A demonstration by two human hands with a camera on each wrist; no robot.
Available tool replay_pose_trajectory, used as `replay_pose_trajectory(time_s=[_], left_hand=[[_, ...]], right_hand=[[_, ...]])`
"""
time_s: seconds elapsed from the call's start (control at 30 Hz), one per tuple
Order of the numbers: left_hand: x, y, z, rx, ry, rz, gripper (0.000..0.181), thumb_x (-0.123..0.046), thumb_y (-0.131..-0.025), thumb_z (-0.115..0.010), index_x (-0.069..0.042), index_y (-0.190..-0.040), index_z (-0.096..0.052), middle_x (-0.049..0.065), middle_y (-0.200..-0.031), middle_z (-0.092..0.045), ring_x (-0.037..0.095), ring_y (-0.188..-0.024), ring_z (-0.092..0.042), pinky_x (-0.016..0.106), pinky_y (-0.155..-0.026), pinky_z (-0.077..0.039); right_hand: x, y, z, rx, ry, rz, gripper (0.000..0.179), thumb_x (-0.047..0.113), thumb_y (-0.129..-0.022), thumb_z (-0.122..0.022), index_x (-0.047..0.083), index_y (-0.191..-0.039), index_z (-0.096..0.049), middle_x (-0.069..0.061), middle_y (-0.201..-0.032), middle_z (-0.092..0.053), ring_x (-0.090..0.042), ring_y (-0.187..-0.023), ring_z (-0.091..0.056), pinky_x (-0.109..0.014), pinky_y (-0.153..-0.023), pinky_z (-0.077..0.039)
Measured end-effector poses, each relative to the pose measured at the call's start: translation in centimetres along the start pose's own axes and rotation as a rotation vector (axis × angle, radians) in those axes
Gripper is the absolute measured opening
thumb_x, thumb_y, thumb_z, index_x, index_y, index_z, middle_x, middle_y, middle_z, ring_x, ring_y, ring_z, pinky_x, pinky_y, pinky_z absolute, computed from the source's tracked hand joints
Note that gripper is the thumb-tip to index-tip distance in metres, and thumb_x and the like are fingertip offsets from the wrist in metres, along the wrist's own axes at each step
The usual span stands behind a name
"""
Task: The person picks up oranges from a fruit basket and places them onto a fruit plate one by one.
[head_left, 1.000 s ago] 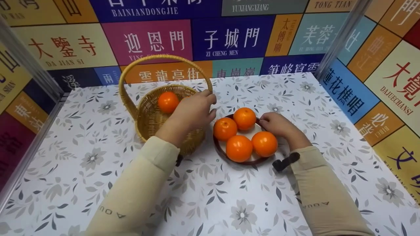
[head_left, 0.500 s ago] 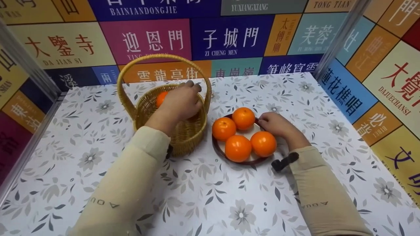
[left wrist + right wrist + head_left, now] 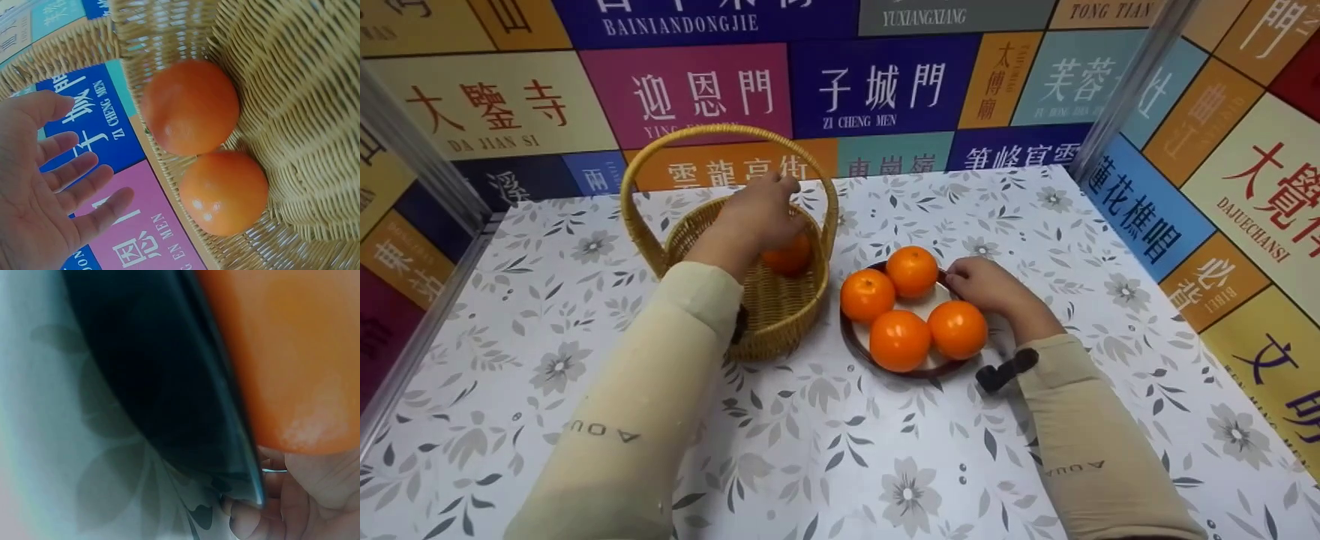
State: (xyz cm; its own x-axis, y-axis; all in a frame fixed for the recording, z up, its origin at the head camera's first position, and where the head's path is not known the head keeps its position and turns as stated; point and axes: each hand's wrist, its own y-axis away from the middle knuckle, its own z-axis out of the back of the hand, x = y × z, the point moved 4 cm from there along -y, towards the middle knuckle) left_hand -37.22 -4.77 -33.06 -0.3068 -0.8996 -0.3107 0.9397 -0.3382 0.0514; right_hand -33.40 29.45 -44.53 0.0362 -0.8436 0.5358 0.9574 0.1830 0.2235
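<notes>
My left hand (image 3: 756,216) is over the wicker basket (image 3: 780,307), inside the arch of its handle. In the left wrist view its fingers (image 3: 84,191) are relaxed and spread, holding nothing. Two oranges lie in the basket, one (image 3: 191,107) touching the other (image 3: 225,192); in the head view my hand covers most of them, leaving one orange (image 3: 787,255) partly visible. My right hand (image 3: 990,283) pinches the rim of a dark-rimmed plate (image 3: 924,306) with a pale inside. Several oranges (image 3: 900,340) sit on that plate, one of them (image 3: 298,354) close to the right fingers.
The tall basket handle (image 3: 634,210) arches above the opening. A floral-patterned tablecloth (image 3: 810,450) covers the table. Panels with Chinese lettering (image 3: 877,86) stand along the back and sides. Each wrist carries a small black camera, the right camera (image 3: 1005,371) hanging beside the plate.
My left hand has moved left, from the basket's right rim to over its back part, uncovering an orange on the right. My right hand stays at the plate's rim.
</notes>
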Motion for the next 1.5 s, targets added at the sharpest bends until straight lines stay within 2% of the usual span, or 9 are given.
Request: replay_pose_trajectory(time_s=[0.1,0.37,0.57,0.83,1.0,1.17,1.37,1.5], left_hand=[[0.3,-0.5,-0.2,0.019,-0.004,0.005,0.061,-0.037,-0.1,-0.06,-0.01,-0.154,-0.046,0.018,-0.155,-0.044,0.037,-0.14,-0.049,0.053,-0.118,-0.041],[1.2,-1.2,-0.9,0.09,0.077,0.087,0.066,-0.041,-0.097,-0.069,-0.014,-0.153,-0.046,0.017,-0.155,-0.044,0.035,-0.131,-0.054,0.053,-0.117,-0.043],[1.1,-1.3,-1.2,0.167,0.072,0.118,0.071,-0.042,-0.096,-0.07,-0.017,-0.157,-0.043,0.016,-0.163,-0.038,0.036,-0.139,-0.049,0.054,-0.121,-0.038],[1.0,-1.1,-2.0,0.238,0.037,0.126,0.075,-0.039,-0.095,-0.065,-0.015,-0.16,-0.038,0.014,-0.16,-0.041,0.033,-0.134,-0.049,0.054,-0.121,-0.038],[1.2,-1.0,-2.8,0.257,0.066,0.15,0.077,-0.037,-0.089,-0.067,-0.018,-0.158,-0.04,0.01,-0.154,-0.046,0.03,-0.124,-0.049,0.05,-0.119,-0.041],[1.5,-1.3,-3.5,0.271,0.082,0.132,0.073,-0.035,-0.09,-0.068,-0.017,-0.156,-0.043,0.008,-0.147,-0.052,0.029,-0.121,-0.05,0.048,-0.118,-0.042],[1.8,-1.7,-4.1,0.267,0.105,0.113,0.06,-0.033,-0.09,-0.071,-0.017,-0.144,-0.052,0.009,-0.13,-0.056,0.031,-0.114,-0.051,0.045,-0.106,-0.048],[1.9,-1.7,-4.4,0.256,0.126,0.112,0.062,-0.034,-0.09,-0.074,-0.017,-0.146,-0.051,0.009,-0.133,-0.054,0.032,-0.116,-0.05,0.048,-0.111,-0.046]], right_hand=[[-0.1,-0.1,-0.1,-0.008,0.008,0.018,0.029,0.025,-0.108,-0.047,0.005,-0.101,-0.067,-0.011,-0.089,-0.063,-0.027,-0.084,-0.057,-0.037,-0.077,-0.045],[0.0,0.0,-0.1,-0.002,0.002,0.002,0.028,0.026,-0.107,-0.047,0.007,-0.101,-0.067,-0.012,-0.093,-0.064,-0.03,-0.088,-0.058,-0.04,-0.082,-0.046],[0.2,0.1,0.1,-0.006,-0.004,0.005,0.027,0.025,-0.107,-0.048,0.007,-0.102,-0.067,-0.012,-0.093,-0.064,-0.03,-0.09,-0.058,-0.041,-0.084,-0.045],[0.0,0.0,0.1,-0.013,0.002,0.006,0.027,0.024,-0.107,-0.048,0.006,-0.102,-0.068,-0.012,-0.093,-0.064,-0.029,-0.091,-0.058,-0.04,-0.084,-0.045],[0.0,0.0,0.0,-0.024,0.009,0.009,0.026,0.024,-0.107,-0.049,0.006,-0.101,-0.067,-0.01,-0.09,-0.063,-0.028,-0.088,-0.057,-0.038,-0.081,-0.044],[-0.1,-0.1,0.0,-0.027,-0.001,0.006,0.026,0.024,-0.107,-0.05,0.006,-0.1,-0.068,-0.009,-0.086,-0.062,-0.027,-0.086,-0.058,-0.038,-0.08,-0.044],[-0.2,-0.1,0.1,-0.014,-0.01,-0.016,0.026,0.025,-0.107,-0.049,0.007,-0.1,-0.067,-0.009,-0.088,-0.062,-0.027,-0.086,-0.058,-0.038,-0.08,-0.044],[-0.2,-0.1,0.1,-0.008,-0.005,-0.021,0.027,0.026,-0.107,-0.049,0.007,-0.102,-0.068,-0.009,-0.089,-0.062,-0.027,-0.088,-0.057,-0.038,-0.081,-0.044]])
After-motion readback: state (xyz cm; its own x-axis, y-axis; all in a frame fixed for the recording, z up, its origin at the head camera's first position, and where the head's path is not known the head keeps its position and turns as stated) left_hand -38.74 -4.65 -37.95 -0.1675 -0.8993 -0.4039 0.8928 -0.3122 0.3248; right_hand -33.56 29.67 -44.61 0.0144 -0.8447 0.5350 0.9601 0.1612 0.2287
